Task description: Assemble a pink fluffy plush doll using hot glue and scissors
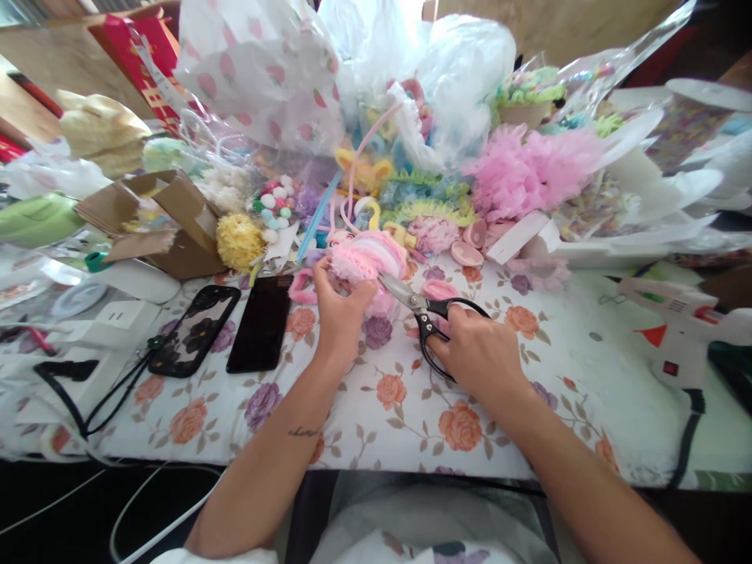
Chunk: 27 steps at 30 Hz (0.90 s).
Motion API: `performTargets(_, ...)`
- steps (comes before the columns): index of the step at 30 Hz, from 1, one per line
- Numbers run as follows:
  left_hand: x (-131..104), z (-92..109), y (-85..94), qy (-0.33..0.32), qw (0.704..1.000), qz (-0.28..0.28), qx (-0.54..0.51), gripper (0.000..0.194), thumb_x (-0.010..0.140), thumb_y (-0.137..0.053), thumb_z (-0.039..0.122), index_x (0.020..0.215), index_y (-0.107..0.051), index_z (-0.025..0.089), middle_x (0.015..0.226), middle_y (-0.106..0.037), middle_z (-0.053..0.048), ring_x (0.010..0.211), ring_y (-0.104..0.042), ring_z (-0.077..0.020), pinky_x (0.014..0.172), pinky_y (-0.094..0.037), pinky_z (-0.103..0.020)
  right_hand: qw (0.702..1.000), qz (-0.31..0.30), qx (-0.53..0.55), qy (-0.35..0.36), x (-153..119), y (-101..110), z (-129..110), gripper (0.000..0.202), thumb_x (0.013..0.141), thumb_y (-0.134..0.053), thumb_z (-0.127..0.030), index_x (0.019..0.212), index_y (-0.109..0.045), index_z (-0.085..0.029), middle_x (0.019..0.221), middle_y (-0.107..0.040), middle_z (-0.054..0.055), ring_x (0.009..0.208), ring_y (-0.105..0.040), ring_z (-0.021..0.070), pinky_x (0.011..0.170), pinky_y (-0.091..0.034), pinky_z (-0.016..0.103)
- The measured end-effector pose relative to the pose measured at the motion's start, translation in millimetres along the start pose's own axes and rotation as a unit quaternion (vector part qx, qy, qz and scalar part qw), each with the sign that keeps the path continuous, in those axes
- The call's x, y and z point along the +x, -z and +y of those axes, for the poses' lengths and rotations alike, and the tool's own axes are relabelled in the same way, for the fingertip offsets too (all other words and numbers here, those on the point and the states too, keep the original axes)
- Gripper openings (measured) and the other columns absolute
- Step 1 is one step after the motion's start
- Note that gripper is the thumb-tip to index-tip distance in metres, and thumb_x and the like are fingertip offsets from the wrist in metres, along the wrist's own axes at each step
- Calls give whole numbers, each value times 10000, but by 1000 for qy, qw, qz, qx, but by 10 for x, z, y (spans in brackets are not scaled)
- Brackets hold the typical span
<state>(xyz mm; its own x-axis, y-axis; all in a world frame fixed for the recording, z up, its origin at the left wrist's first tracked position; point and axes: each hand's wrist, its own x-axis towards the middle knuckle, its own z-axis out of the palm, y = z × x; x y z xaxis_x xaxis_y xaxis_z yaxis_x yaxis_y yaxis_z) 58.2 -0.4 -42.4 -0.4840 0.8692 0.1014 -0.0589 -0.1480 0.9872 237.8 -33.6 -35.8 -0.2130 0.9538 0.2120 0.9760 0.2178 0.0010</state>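
Note:
My left hand (344, 305) is closed on a fluffy pink craft piece (367, 258), thumb and fingers pinching its front left side. Pink and white bands run across the top of the piece. In my right hand (485, 345) is a pair of scissors (415, 302) with black handles, my fingers through the loops. The blades point left, and their tips reach the fluff beside my left thumb. Whether they touch it I cannot tell. A loop of pink fuzzy stem (302, 287) lies left of the left hand, and a small pink fuzzy piece (440, 290) lies behind the scissors.
Two phones, one in a patterned case (195, 329) and one black (260, 323), lie at left. A cardboard box (188, 211), a yellow pompom (240, 241), pink tulle (529, 172) and plastic bags (258, 70) crowd the back. A glue gun (675, 321) is at right.

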Motion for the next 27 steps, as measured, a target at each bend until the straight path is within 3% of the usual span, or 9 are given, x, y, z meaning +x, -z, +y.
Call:
performTargets(8, -16, 40, -14, 21, 1000, -3, -20, 550, 653, -717, 181, 1145, -486, 263, 1071, -588, -22, 935, -576, -160, 824, -476, -277, 999, 38, -11, 4, -18, -8, -2, 209, 832, -543, -360, 770, -578, -164, 610, -643, 64, 536, -593, 196, 509, -142, 273)
performTargets(16, -38, 51, -25, 21, 1000, -3, -19, 534, 647, -711, 173, 1130, -499, 255, 1067, -586, -21, 906, -575, -152, 798, -477, -270, 1000, 7, -8, 22, -27, -21, 38, 202, 847, -540, -333, 749, -568, -158, 574, -628, 66, 524, -593, 198, 512, -170, 269)
performTargets(27, -13, 186, -40, 104, 989, -35, -102, 510, 606, -709, 149, 1078, -547, 257, 947, -599, 5, 791, -564, -127, 683, -466, -238, 1000, 14, -4, 7, -15, -20, 54, 247, 836, -547, -400, 767, -570, -164, 591, -631, 65, 537, -572, 186, 521, -152, 267)
